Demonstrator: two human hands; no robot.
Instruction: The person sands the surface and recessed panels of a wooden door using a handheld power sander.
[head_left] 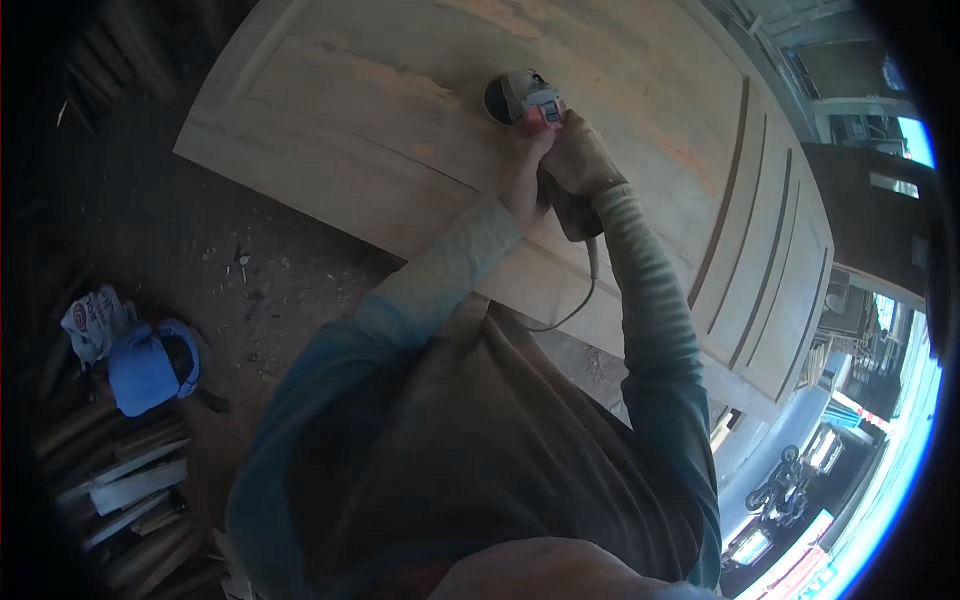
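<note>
Sawdust-strewn workshop floor lies beneath a pale wooden door panel [380, 130], where both the left hand [525, 180] and right hand [580, 160] clench an angle grinder [525, 100] mid-sanding, likely needing steady sweeps onward.

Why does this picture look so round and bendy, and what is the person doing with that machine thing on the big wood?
The camera sits on the person's head and looks down, so you see their own arms from above. Its lens is very wide, which bends straight edges.

Both hands hold a power sander, a machine with a round pad that rubs wood smooth. The left hand and the right hand grip it together, and its cord hangs down. It rests on a big wooden door lying flat, with long grooves cut into it.

On the dirt floor to the left lie a blue bag and wood pieces.
</note>
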